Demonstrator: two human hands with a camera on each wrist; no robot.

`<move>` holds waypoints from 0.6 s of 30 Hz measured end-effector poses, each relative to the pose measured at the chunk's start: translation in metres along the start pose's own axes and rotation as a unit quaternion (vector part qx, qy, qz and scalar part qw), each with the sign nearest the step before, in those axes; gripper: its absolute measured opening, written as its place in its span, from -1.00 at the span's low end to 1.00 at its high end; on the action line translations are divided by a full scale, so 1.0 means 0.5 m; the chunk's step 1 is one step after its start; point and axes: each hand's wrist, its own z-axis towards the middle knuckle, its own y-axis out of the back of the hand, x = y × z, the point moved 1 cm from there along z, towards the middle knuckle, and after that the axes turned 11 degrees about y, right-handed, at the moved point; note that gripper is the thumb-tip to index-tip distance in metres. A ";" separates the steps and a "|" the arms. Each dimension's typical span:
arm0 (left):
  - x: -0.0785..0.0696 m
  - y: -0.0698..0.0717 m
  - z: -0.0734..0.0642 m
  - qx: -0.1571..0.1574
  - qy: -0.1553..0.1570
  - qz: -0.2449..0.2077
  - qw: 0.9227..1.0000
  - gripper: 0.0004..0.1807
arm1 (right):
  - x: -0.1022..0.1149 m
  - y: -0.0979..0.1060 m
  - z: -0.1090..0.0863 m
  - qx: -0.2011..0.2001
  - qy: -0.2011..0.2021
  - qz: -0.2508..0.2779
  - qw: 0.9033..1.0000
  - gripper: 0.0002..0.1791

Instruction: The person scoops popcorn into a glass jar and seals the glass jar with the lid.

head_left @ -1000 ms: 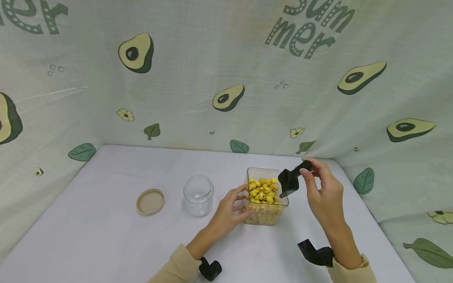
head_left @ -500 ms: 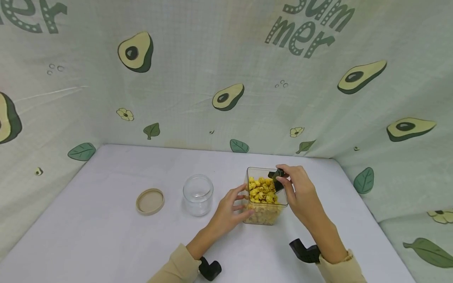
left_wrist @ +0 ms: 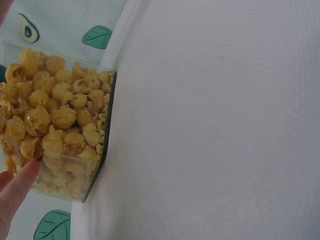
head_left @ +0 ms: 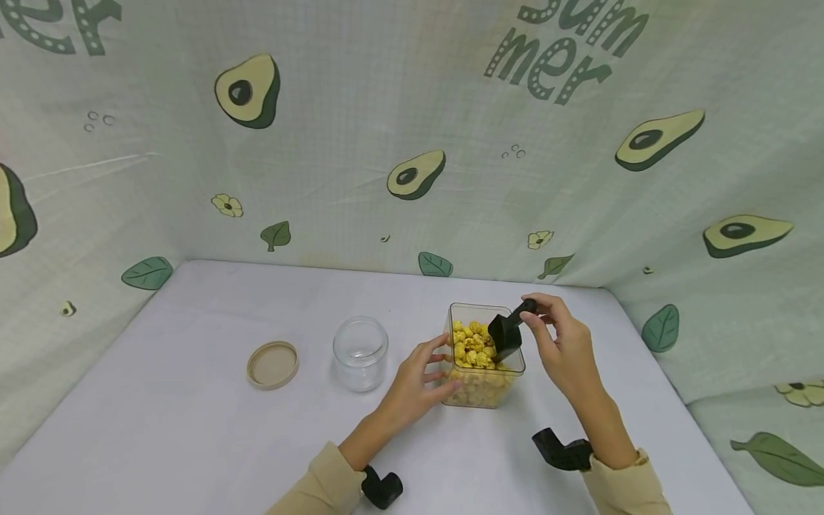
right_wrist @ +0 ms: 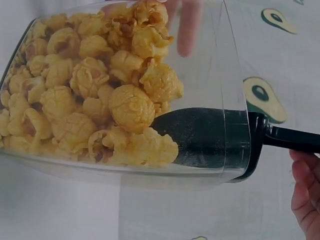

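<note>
The right hand (head_left: 563,350) pinches a black scoop (head_left: 505,335) by its handle; the right wrist view alone shows the scoop's blade against the popcorn (head_left: 473,347), through the clear container (head_left: 475,315) ahead of the hand. The left hand (head_left: 415,375), fingers spread apart, rests against the container's left side. Left of that hand stand a clear jar (head_left: 359,373), near, and a beige lid (head_left: 273,366), farther. Tabletop (head_left: 212,443) stretches wide beyond the lid; right of the right hand, a narrower strip reaches the edge.
</note>
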 end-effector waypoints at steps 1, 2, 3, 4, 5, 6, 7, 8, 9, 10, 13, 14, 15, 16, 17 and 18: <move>0.000 0.000 0.000 0.000 0.000 0.002 1.000 -0.25 | -0.002 0.000 -0.001 -0.004 -0.007 0.004 1.000 -0.68; 0.000 0.000 0.000 0.000 0.000 0.003 1.000 -0.25 | -0.004 0.000 -0.002 -0.007 -0.014 0.009 1.000 -0.68; 0.001 0.000 0.001 0.000 0.001 0.004 1.000 -0.25 | -0.005 -0.001 -0.003 -0.009 -0.019 0.013 1.000 -0.68; 0.001 0.000 0.001 0.000 0.000 0.004 1.000 -0.25 | -0.007 -0.002 -0.003 -0.010 -0.023 0.019 1.000 -0.68; 0.001 0.001 0.001 0.001 0.001 0.003 1.000 -0.25 | -0.008 -0.003 -0.004 -0.009 -0.029 0.024 0.999 -0.68; 0.001 0.001 0.001 0.001 0.002 0.002 1.000 -0.25 | -0.010 -0.005 -0.005 -0.008 -0.035 0.031 0.999 -0.69; 0.001 0.002 0.001 0.001 0.003 0.001 1.000 -0.25 | -0.012 -0.007 -0.007 -0.008 -0.041 0.041 0.998 -0.69; 0.001 0.002 0.002 0.002 0.004 0.001 1.000 -0.25 | -0.014 -0.008 -0.008 -0.007 -0.048 0.050 0.998 -0.69; 0.002 0.003 0.002 0.002 0.004 -0.001 1.000 -0.25 | -0.016 -0.009 -0.010 -0.006 -0.057 0.061 0.997 -0.70; 0.001 0.003 0.002 0.002 0.004 -0.003 1.000 -0.25 | -0.018 -0.011 -0.012 -0.006 -0.066 0.071 0.995 -0.71; 0.002 0.001 0.002 0.005 0.003 -0.012 1.000 -0.25 | -0.022 -0.011 -0.018 -0.019 -0.092 0.099 0.991 -0.71; 0.001 0.000 0.001 0.006 0.002 -0.017 1.000 -0.24 | -0.023 -0.010 -0.020 -0.025 -0.101 0.105 0.989 -0.71; 0.001 -0.001 0.000 0.008 0.001 -0.022 1.000 -0.24 | -0.025 -0.010 -0.022 -0.031 -0.108 0.109 0.988 -0.71; 0.001 -0.002 -0.001 0.010 0.001 -0.026 1.000 -0.24 | -0.026 -0.010 -0.024 -0.036 -0.113 0.113 0.986 -0.70; 0.001 -0.003 -0.002 0.011 0.001 -0.030 0.999 -0.23 | -0.027 -0.009 -0.025 -0.040 -0.118 0.119 0.985 -0.70; 0.001 -0.004 -0.003 0.012 0.003 -0.031 0.999 -0.23 | -0.027 -0.009 -0.028 -0.044 -0.124 0.124 0.983 -0.70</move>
